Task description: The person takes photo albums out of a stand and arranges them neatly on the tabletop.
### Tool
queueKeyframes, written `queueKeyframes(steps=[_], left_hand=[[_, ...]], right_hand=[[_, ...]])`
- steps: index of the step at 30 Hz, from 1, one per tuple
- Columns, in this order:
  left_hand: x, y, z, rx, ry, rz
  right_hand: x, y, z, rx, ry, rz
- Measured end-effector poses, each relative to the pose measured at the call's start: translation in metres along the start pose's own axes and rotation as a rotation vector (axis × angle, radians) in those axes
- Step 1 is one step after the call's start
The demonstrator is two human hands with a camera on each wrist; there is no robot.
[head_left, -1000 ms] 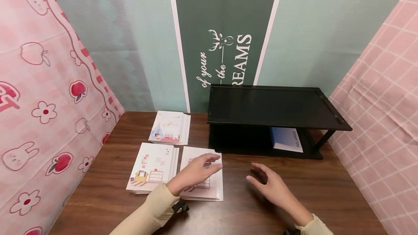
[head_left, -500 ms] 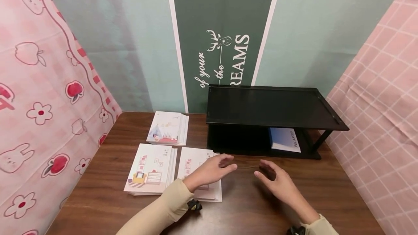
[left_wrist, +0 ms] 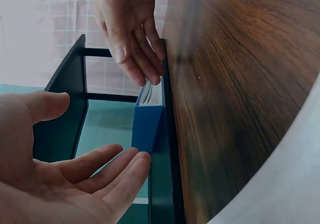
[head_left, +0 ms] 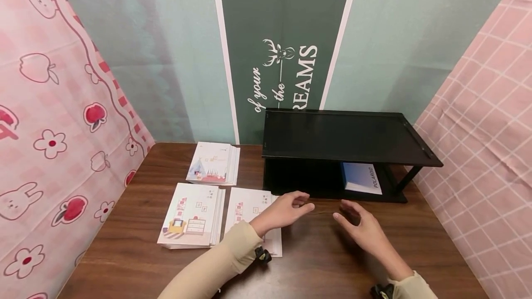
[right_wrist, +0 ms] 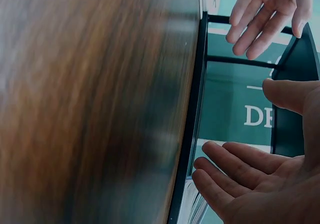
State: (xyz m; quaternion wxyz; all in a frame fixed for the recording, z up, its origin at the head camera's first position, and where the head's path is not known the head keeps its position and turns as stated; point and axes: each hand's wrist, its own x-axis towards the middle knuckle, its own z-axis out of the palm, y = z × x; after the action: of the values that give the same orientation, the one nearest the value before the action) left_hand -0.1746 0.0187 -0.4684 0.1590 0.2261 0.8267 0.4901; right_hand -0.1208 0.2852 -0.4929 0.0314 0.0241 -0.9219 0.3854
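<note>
In the head view my left hand (head_left: 284, 210) hovers just right of the front right stack of illustrated booklets (head_left: 245, 202), its fingers relaxed and holding nothing. My right hand (head_left: 365, 230) is over the table in front of the black two-tier shelf (head_left: 353, 137), also with nothing in it. The palms face each other across a gap. On the shelf's lower tier, toward the right, lies a blue and white book marked POLAROID (head_left: 362, 178). The left wrist view shows its blue spine (left_wrist: 146, 128) beyond my left fingertips; the right wrist view shows its page edges (right_wrist: 194, 204).
Two more booklet stacks stand on the left: one with a yellow armchair picture (head_left: 191, 216), one behind it with a tent picture (head_left: 213, 163). The wooden table (head_left: 124, 248) is bounded by a green cloth backdrop (head_left: 178, 59) and pink side cloths (head_left: 478, 151).
Both hands have shifted to the right, the left hand from over the front right booklet stack to its right side. The stacks, shelf and book stay where they were.
</note>
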Motion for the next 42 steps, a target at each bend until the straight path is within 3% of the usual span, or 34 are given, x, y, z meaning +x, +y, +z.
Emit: queueKeyframes(steps=[8,17,24,34,42], left_hand=[[0.015,0.004,0.009,0.011,0.001,-0.022],[0.035,0.013,0.023,-0.009,-0.011,-0.036],[0.051,0.011,0.039,0.004,-0.01,-0.059],[0.077,0.016,0.05,0.011,0.034,-0.06],[0.094,0.023,0.058,-0.01,0.048,-0.101]], right_hand=[[0.006,0.01,-0.009,-0.017,0.005,0.032],[0.01,0.02,-0.019,-0.025,0.068,0.035],[0.013,0.031,-0.024,-0.021,0.121,0.059],[0.015,0.047,-0.035,-0.037,0.229,0.11],[0.024,0.06,-0.041,-0.034,0.237,0.154]])
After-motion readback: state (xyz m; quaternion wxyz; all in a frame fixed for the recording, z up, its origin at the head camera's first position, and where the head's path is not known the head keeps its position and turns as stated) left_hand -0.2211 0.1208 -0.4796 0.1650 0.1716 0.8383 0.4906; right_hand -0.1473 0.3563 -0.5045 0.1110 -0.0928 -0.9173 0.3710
